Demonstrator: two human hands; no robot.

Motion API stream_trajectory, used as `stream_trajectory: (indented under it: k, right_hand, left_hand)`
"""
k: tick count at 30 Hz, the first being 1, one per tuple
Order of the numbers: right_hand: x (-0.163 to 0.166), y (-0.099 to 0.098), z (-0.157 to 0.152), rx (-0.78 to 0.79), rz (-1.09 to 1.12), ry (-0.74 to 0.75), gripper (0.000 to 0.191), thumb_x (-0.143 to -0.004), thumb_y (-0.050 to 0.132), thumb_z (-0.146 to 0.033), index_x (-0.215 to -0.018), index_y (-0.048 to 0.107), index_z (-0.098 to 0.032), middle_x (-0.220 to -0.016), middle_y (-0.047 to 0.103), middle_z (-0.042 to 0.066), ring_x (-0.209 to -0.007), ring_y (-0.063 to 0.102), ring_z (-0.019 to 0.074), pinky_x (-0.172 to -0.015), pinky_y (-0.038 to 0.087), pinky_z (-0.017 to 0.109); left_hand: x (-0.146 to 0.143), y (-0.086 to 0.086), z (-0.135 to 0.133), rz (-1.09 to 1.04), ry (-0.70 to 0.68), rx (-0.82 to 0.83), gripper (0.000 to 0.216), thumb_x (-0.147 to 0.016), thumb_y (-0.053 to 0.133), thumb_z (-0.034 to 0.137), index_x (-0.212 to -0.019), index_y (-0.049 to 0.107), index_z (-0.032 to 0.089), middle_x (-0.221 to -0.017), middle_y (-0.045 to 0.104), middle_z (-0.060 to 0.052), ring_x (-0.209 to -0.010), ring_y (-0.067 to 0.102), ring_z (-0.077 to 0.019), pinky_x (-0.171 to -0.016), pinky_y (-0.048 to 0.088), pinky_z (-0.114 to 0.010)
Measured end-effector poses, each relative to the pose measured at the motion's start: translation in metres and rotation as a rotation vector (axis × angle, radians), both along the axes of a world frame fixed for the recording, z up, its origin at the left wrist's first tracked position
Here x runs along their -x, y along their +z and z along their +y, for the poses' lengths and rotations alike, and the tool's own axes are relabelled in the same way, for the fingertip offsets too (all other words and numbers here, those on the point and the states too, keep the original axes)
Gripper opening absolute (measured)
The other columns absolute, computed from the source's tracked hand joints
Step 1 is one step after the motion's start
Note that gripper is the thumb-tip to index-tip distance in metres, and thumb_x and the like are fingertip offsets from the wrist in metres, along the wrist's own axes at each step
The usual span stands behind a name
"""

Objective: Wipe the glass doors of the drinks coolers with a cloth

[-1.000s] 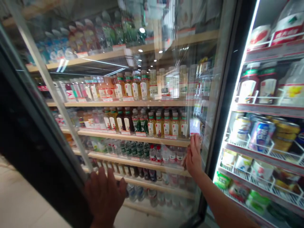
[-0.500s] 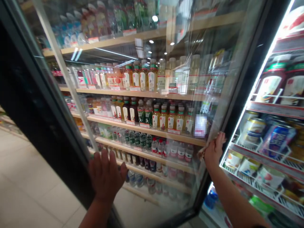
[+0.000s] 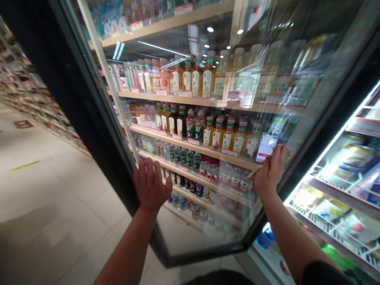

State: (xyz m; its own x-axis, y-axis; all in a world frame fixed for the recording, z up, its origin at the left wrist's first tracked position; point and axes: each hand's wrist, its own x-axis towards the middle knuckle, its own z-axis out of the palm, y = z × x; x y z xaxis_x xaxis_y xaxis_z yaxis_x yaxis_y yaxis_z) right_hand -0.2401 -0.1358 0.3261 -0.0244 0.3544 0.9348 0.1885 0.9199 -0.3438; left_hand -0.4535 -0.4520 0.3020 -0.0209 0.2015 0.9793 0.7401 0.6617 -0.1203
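Note:
A black-framed glass door [image 3: 209, 258] stands swung out in front of me. My left hand [image 3: 152, 183] lies against the frame on its left side, fingers stretched and palm toward the door. My right hand [image 3: 269, 172] presses a crumpled brownish cloth [image 3: 251, 179] to the glass near the opposite side of the frame. Parts of the cloth stick out past the fingers; the rest is hidden under the hand. Just above that hand, a bright pale rectangle [image 3: 267, 148] shows at the glass, partly blurred out.
Bottles [image 3: 208, 79] line wooden shelves [image 3: 204, 148] seen through the glass, with ceiling lights reflected over them. At right, a lit cooler holds cans and packs on wire-fronted racks [image 3: 329, 221]. Tiled floor [image 3: 74, 221] and long store shelves [image 3: 38, 91] lie left.
The view has shifted, with more floor and store shelving at left. My right hand has moved from beside the right frame inward and up the glass with the cloth. My left hand stays on the frame.

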Motion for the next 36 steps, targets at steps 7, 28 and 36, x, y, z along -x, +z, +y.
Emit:
stream_trajectory:
  k: [7, 28, 36]
  right_hand:
    - [0.031, -0.063, -0.069, -0.493, -0.298, 0.085, 0.074, -0.092, 0.040, -0.005, -0.161, 0.019, -0.019, -0.161, 0.036, 0.010, -0.155, 0.019, 0.0186, -0.129, 0.012, 0.043]
    - [0.075, -0.051, -0.135, -0.559, -0.417, 0.263, 0.062, -0.094, 0.037, -0.012, -0.155, 0.037, -0.021, -0.144, 0.059, 0.009, -0.143, 0.044, 0.0176, -0.124, 0.018, 0.039]
    - [0.078, -0.073, -0.147, -0.723, -0.567, 0.458, 0.058, -0.094, 0.041, -0.010, -0.151, 0.044, -0.020, -0.145, 0.059, 0.005, -0.143, 0.043, 0.0121, -0.122, 0.026, 0.033]
  left_hand:
    - [-0.004, 0.007, 0.000, 0.005, 0.008, 0.017, 0.070, -0.094, 0.047, 0.037, -0.155, 0.029, 0.007, -0.158, 0.035, -0.024, -0.154, 0.017, -0.0335, -0.123, 0.019, -0.053]
    - [-0.003, 0.004, 0.002, 0.007, 0.023, 0.007, 0.065, -0.094, 0.050, 0.038, -0.151, 0.038, 0.009, -0.156, 0.039, -0.021, -0.153, 0.019, -0.0320, -0.124, 0.020, -0.051]
    - [-0.002, 0.006, 0.002, 0.008, 0.060, 0.027, 0.062, -0.095, 0.046, 0.037, -0.149, 0.040, 0.008, -0.156, 0.039, -0.021, -0.152, 0.022, -0.0311, -0.124, 0.021, -0.051]
